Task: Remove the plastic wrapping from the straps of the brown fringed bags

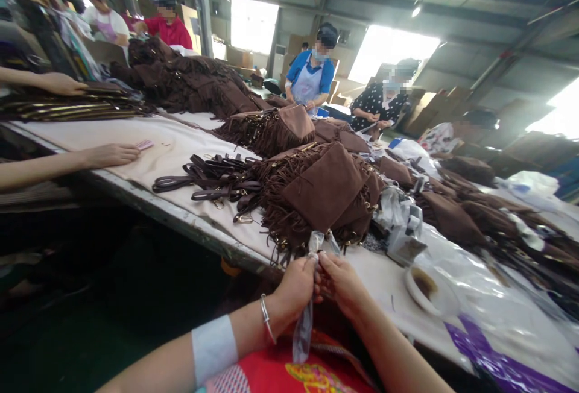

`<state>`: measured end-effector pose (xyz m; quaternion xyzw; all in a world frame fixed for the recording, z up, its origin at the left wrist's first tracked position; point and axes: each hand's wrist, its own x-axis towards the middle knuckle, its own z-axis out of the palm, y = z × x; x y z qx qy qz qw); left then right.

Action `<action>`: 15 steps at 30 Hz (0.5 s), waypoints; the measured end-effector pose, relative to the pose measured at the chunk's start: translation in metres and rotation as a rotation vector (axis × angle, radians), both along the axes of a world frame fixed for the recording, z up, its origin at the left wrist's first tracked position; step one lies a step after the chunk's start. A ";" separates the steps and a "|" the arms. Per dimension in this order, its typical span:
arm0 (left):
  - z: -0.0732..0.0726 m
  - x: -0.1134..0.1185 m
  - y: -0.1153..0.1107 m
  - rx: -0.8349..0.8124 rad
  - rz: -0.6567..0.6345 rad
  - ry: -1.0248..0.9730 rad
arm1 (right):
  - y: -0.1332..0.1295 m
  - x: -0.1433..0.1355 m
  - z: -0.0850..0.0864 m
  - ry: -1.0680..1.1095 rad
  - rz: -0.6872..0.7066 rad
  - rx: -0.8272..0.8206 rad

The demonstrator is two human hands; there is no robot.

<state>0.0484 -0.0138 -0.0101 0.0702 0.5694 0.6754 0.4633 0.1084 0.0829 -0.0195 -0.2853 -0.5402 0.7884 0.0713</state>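
Observation:
My left hand [296, 284] and my right hand [340, 281] meet at the table's front edge, fingers pinched together. Both grip a strip of clear plastic film [302, 333], which hangs down between them and pokes up above the fingertips. What else may be inside the film is hidden by my fingers. Just beyond my hands lies a pile of brown fringed suede bags [323, 185]. Left of the pile, dark brown straps [212, 179] with gold clasps are heaped on the pale cloth.
A tape dispenser [407, 239], a roll of tape [427, 290] and clear plastic bags [479, 278] lie on the right. At left, a co-worker's hand [113, 155] rests near a small striped card [145, 144]. Other people stand across the table [190, 122]. More brown bags [190, 82] are heaped farther back.

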 end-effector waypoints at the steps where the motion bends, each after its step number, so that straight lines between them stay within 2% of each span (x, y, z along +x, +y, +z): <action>1: -0.002 -0.001 -0.001 0.006 -0.046 0.065 | -0.001 0.004 0.001 -0.001 -0.011 -0.006; 4: -0.006 -0.010 -0.008 0.060 -0.174 0.359 | 0.001 0.010 0.005 -0.018 -0.100 -0.028; 6: -0.006 -0.018 -0.012 0.045 -0.169 0.441 | 0.005 0.013 0.008 -0.029 -0.135 -0.066; 10: -0.003 -0.027 -0.015 -0.023 -0.097 0.136 | 0.007 0.016 0.010 0.051 -0.050 -0.198; 15: 0.004 -0.027 -0.007 0.150 -0.134 -0.128 | 0.006 0.018 0.006 0.136 -0.012 -0.259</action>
